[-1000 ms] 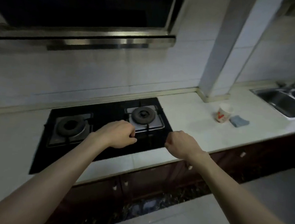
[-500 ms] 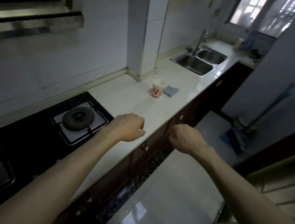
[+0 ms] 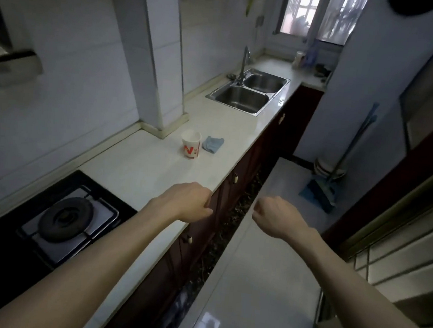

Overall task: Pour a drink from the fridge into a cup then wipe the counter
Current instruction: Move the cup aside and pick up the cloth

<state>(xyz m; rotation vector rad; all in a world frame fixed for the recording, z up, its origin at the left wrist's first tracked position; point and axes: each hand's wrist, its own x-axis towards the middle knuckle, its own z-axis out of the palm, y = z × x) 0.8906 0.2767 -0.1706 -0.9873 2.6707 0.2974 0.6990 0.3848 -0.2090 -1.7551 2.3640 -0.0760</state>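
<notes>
Left hand (image 3: 188, 201) and right hand (image 3: 276, 216) curl into fists; paper cup (image 3: 190, 148) (upright, contents unclear) stands beside cloth (image 3: 212, 144).

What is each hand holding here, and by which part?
Nothing: the left hand and the right hand are curled into empty fists; the cup stands untouched.

On my feed, all I saw of the person was two arms. The left hand (image 3: 188, 203) and the right hand (image 3: 276, 216) were bare, with the knuckles showing as a soft ridge on each. The left forearm (image 3: 91, 265) and the right forearm (image 3: 357, 280) were bare too, uncovered right down to the bottom edge of the picture. Both looked slim and smooth, and the wide lens made them broaden toward the lower corners. A small bony bump stood out at the right wrist (image 3: 306, 233).
</notes>
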